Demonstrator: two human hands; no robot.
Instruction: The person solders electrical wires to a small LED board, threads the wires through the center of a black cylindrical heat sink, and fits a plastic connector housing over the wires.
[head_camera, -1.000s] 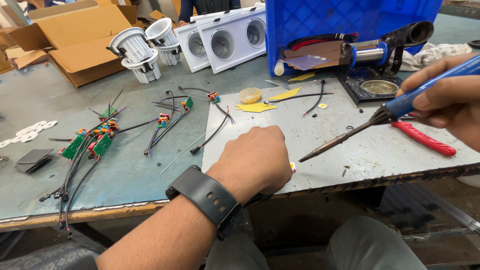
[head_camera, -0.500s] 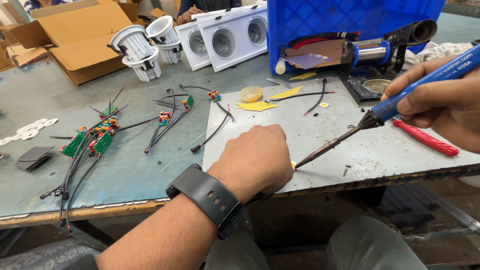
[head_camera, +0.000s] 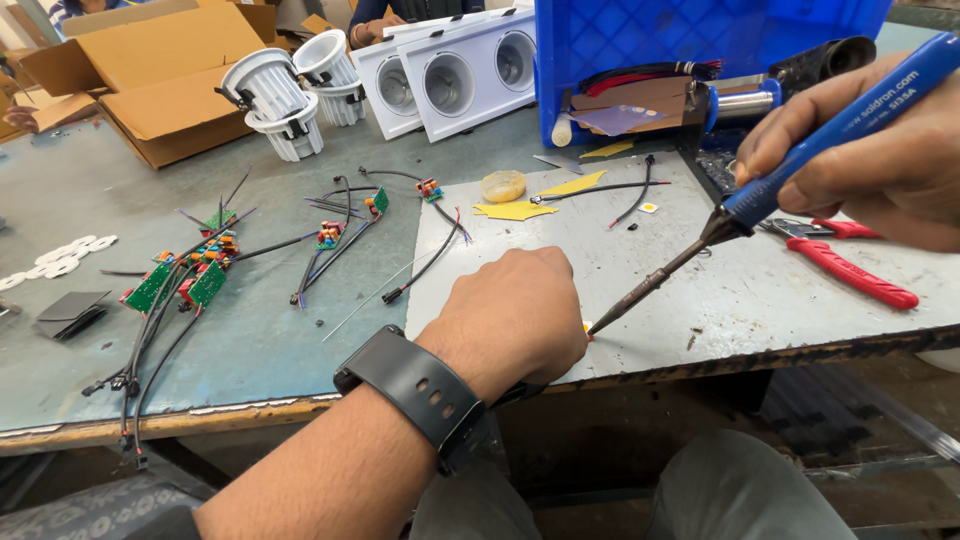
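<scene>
My left hand (head_camera: 515, 315), a black watch (head_camera: 418, 390) on its wrist, rests curled knuckles-up on the grey metal sheet (head_camera: 700, 280) near the front edge. Something small and yellow (head_camera: 587, 327) peeks out beside its fingers; what the hand holds is hidden. My right hand (head_camera: 880, 150) grips a blue-handled soldering iron (head_camera: 790, 165) at upper right. The iron slants down-left and its tip (head_camera: 596, 328) sits right at the yellow bit by my left fingers.
Small green circuit boards with black leads (head_camera: 185, 275) lie scattered on the left. Red-handled pliers (head_camera: 850, 265) lie right of the iron. A blue crate (head_camera: 660, 50), white lamp housings (head_camera: 285, 90), square white fixtures (head_camera: 450, 65) and cardboard boxes (head_camera: 150, 75) stand behind. Another person's hand (head_camera: 365, 30) shows at the far edge.
My right hand has moved the soldering iron left and down, bringing its tip from mid-sheet to the spot beside my left fingers. My left hand has stayed in place.
</scene>
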